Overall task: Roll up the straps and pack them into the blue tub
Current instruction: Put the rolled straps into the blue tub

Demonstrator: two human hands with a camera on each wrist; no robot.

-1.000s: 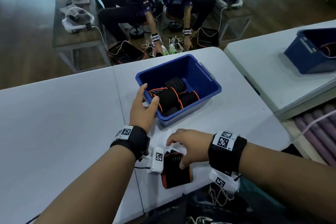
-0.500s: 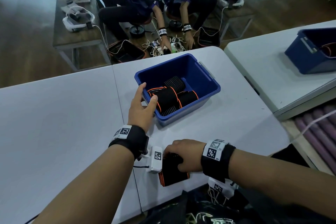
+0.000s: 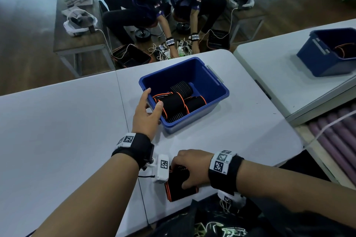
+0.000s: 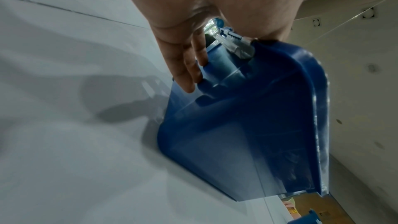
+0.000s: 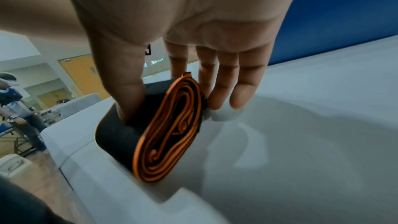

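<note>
The blue tub (image 3: 183, 75) stands on the white table (image 3: 57, 140) with several rolled black, orange-edged straps (image 3: 179, 102) inside. My left hand (image 3: 146, 113) grips the tub's near-left rim, thumb inside and fingers (image 4: 185, 67) under the lip of the tub (image 4: 247, 125). At the table's near edge my right hand (image 3: 190, 167) grips another rolled strap (image 3: 179, 192). In the right wrist view the thumb (image 5: 125, 91) and fingers pinch this roll (image 5: 168, 134), whose orange spiral end faces the camera while it rests on the table.
A second blue tub (image 3: 331, 52) sits on the neighbouring table to the right, across a narrow gap. Two people (image 3: 154, 5) sit beyond the far edge among cables. A seam (image 3: 123, 111) runs down the table left of the tub.
My right hand went from resting spread over the strap roll to gripping it, and shifted slightly left and nearer. The left hand stayed on the tub's rim.
</note>
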